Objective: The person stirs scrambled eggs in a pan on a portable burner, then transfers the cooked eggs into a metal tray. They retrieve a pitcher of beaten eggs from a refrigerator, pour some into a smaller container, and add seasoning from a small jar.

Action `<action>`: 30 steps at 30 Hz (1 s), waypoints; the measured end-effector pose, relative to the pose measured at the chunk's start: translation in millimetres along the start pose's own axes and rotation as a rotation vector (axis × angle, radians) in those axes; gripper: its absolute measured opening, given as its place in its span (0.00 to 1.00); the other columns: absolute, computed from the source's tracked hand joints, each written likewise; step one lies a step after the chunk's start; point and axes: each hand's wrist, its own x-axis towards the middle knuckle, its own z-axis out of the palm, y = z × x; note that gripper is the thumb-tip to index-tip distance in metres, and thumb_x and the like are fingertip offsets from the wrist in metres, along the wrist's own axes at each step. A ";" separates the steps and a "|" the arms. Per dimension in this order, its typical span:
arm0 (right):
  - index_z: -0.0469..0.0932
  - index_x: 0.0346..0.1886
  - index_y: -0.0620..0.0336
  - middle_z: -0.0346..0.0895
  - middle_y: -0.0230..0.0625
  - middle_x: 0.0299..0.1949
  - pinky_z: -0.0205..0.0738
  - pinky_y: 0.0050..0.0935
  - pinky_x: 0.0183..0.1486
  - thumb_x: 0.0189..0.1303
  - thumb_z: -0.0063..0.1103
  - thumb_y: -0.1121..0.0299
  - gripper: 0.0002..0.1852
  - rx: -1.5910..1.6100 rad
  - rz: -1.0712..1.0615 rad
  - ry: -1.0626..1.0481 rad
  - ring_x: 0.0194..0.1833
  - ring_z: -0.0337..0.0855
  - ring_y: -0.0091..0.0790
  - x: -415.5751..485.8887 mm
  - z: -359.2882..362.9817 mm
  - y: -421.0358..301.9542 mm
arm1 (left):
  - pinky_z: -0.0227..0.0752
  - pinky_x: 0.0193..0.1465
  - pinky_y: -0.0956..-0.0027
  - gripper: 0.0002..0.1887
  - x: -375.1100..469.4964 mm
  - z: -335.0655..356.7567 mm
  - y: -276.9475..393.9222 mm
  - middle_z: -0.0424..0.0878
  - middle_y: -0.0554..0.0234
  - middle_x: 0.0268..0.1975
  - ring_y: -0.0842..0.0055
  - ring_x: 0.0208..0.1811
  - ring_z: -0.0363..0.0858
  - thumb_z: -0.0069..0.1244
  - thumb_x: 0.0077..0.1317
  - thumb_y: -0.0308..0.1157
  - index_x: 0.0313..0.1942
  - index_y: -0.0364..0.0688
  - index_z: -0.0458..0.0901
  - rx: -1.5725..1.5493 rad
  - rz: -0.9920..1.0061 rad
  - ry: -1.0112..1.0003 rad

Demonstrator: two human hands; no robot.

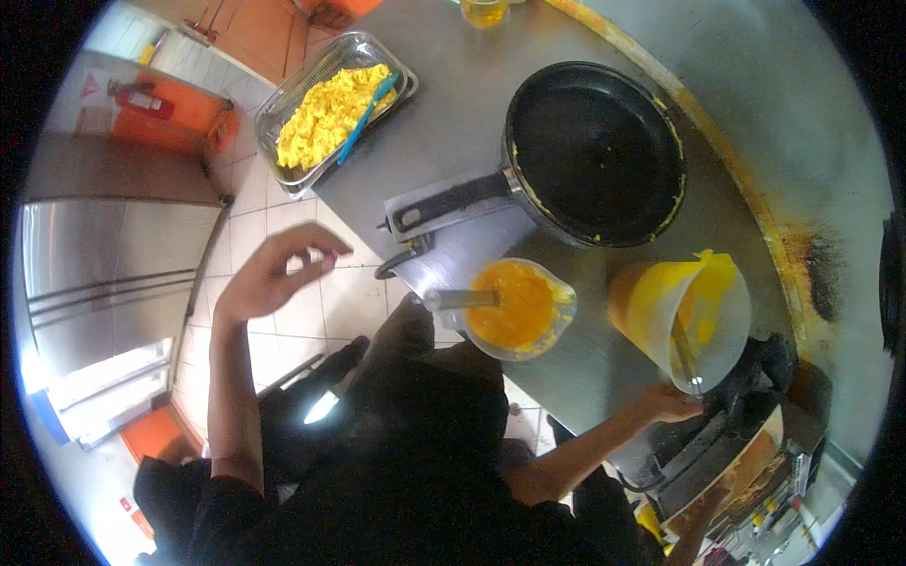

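Note:
My left hand (290, 272) hangs over the tiled floor left of the steel counter, fingers curved and apart, nothing in it. My right hand (669, 405) is at the lower rim of a tall, yellow-smeared plastic container (644, 301) with a metal utensil inside; its grip is hidden. Between them, a plastic measuring jug (566, 311) holds beaten egg and a utensil with a pale handle (460, 298). Behind the jug sits a black frying pan (598, 152), bits of egg on its rim, handle pointing left. A clear tray (272, 127) holds scrambled eggs (325, 117) and a blue utensil (364, 124).
A cup of yellow liquid (484, 10) stands at the counter's far edge. At lower right are dark equipment, a long tray with brown contents (743, 470) and another person's arm (701, 520). A stained raised edge (736, 163) borders the counter. A fire extinguisher (145, 101) is far left.

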 end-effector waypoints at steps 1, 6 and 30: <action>0.67 0.53 0.65 0.70 0.48 0.52 0.69 0.44 0.56 0.70 0.40 0.50 0.25 -0.277 -0.160 -0.032 0.50 0.75 0.43 -0.3 -1.3 -2.5 | 0.70 0.46 0.73 0.09 15.6 -13.5 -1.4 0.81 0.64 0.46 0.79 0.47 0.77 0.49 0.69 0.31 0.47 0.40 0.81 -0.025 0.037 0.031; 0.66 0.61 0.65 0.68 0.51 0.58 0.65 0.48 0.61 0.72 0.37 0.48 0.29 -0.379 -0.044 -0.036 0.55 0.71 0.45 -17.5 -7.3 -22.1 | 0.69 0.51 0.74 0.11 115.3 -83.2 -23.0 0.79 0.68 0.48 0.81 0.49 0.75 0.46 0.73 0.33 0.50 0.39 0.79 0.031 0.230 0.070; 0.68 0.57 0.68 0.77 0.41 0.45 0.75 0.31 0.45 0.68 0.50 0.72 0.17 -0.477 0.404 -0.403 0.42 0.79 0.32 -455.7 81.0 -2.5 | 0.73 0.46 0.71 0.12 119.4 -10.9 -85.6 0.82 0.61 0.42 0.76 0.42 0.81 0.52 0.69 0.34 0.49 0.40 0.79 0.160 0.437 -1.143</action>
